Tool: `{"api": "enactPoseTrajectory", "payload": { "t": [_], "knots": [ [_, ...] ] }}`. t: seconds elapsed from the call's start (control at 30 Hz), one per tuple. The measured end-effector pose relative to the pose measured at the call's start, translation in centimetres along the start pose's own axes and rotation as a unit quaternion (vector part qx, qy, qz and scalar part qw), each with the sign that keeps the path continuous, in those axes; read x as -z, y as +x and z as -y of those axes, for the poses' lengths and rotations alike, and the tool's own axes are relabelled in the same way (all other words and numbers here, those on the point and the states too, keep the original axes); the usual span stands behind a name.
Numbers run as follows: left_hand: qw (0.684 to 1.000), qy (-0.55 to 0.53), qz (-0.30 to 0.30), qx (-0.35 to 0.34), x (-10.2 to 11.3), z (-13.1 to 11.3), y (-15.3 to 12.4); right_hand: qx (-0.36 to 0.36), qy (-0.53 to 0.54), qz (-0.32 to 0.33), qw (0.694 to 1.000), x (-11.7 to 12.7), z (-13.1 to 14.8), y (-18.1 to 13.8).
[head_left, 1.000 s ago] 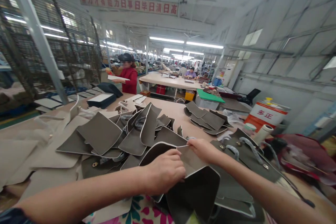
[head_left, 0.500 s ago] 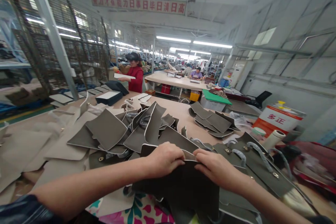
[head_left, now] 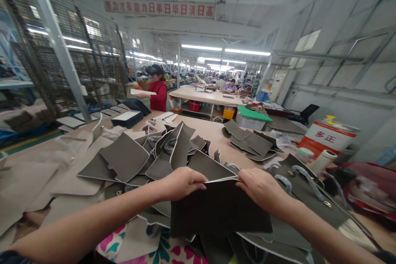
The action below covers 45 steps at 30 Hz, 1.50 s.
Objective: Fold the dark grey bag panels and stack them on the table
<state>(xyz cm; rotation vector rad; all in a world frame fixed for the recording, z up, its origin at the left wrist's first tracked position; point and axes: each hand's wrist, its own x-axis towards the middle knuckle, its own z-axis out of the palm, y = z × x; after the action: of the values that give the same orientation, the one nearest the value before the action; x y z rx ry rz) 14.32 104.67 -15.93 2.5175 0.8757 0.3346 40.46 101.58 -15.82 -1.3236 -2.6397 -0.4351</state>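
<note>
A dark grey leather panel [head_left: 218, 208] with a pale edge is held up flat in front of me over the worktable [head_left: 210, 132]. My left hand [head_left: 181, 182] pinches its top left corner and my right hand [head_left: 261, 187] pinches its top right corner. Beneath and behind it lies a heap of similar grey cut panels [head_left: 154, 156]. Finished grey bag fronts with handles and metal fittings [head_left: 306, 187] lie just right of my right hand.
A second stack of grey panels [head_left: 249, 142] lies farther back. Beige pieces [head_left: 46, 173] cover the left side. A white and red bucket [head_left: 328, 138] and a tape roll [head_left: 323, 160] stand at right. A person in red [head_left: 156, 90] stands beyond the table.
The panel was folded and bent in my hands; it is now pulled out flat and lifted, with both hands spread apart along its top edge.
</note>
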Motion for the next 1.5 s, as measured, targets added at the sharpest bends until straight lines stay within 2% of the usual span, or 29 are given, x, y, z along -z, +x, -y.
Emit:
{"api": "enactPoseTrajectory", "payload": {
  "t": [0.13,0.27,0.43,0.57,0.9,1.2,1.33,1.5],
  "knots": [
    [0.998,-0.057,0.015,0.016,0.3,-0.2,0.6,0.029,0.009,-0.02,0.999,0.0,0.3,0.2],
    [0.997,-0.075,0.022,0.003,0.0,-1.0,1.8,0.033,0.008,-0.009,0.999,0.7,0.6,0.5],
    [0.995,-0.093,0.022,0.035,-0.5,-1.6,2.7,-0.02,0.09,0.043,0.995,1.6,0.7,0.3],
    [0.993,-0.105,0.022,0.055,-0.6,-1.9,2.7,-0.038,0.158,0.053,0.985,1.6,0.2,0.1],
    [0.999,0.021,-0.025,0.039,-0.6,-3.3,2.7,-0.11,0.216,0.097,0.965,1.5,0.0,0.4],
    [0.997,-0.017,-0.044,0.053,-0.5,-4.3,4.4,-0.114,0.258,0.068,0.957,1.2,0.6,0.2],
    [0.997,0.014,-0.074,0.02,-1.1,-4.4,5.3,-0.107,0.254,0.084,0.958,0.8,-0.2,0.6],
    [0.99,0.084,-0.094,-0.06,-2.3,-3.9,5.7,-0.033,0.203,0.133,0.969,-0.4,-0.3,0.7]
  ]
}}
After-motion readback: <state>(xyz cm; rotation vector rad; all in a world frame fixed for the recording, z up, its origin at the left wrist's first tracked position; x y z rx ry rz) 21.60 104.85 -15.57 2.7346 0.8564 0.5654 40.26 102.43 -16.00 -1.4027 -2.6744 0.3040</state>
